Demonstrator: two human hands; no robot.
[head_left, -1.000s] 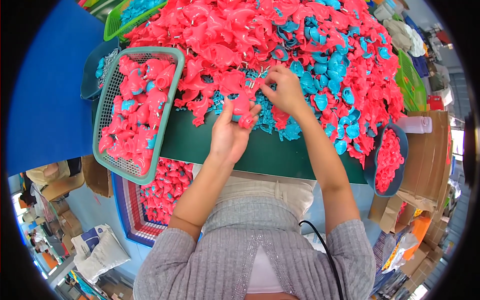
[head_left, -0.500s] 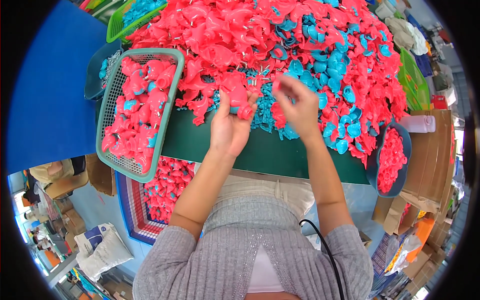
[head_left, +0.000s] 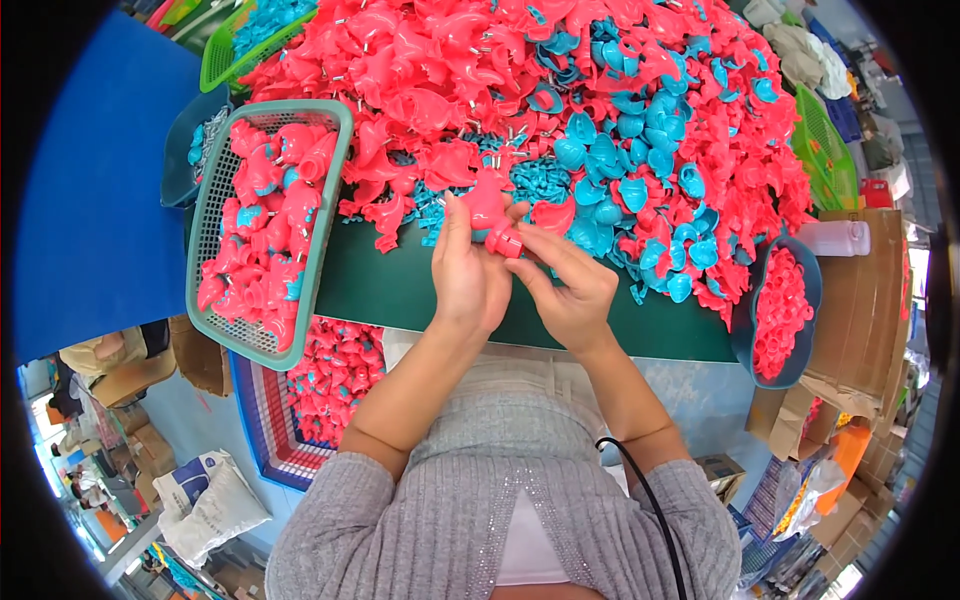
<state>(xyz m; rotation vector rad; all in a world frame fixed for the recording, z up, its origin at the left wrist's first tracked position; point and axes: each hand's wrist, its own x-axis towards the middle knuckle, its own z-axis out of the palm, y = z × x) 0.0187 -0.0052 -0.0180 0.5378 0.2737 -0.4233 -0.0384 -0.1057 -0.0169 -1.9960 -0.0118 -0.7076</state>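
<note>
My left hand [head_left: 468, 280] is closed around a hollow pink plastic toy body [head_left: 484, 198] over the near edge of the table. On the body's near end sits a small pink ring-shaped piece [head_left: 504, 241]. My right hand [head_left: 570, 290] pinches that ring between thumb and fingers, touching the body's end; whether it is fully seated I cannot tell. Beyond my hands spreads a big heap of loose pink shell parts [head_left: 400, 60], with turquoise cup-shaped parts [head_left: 600, 160] mixed in.
A grey-green basket [head_left: 328, 220] of assembled pink and turquoise pieces stands at left, beside a dark bowl [head_left: 178, 160] holding screws. At right a blue bowl [head_left: 744, 345] holds small pink rings. Under the green table [head_left: 380, 290], a crate [head_left: 262, 440] contains more pink pieces.
My right hand has moved left and nearer, bringing the small pink ring from over the heap to the toy body's end. The left hand still holds the body.
</note>
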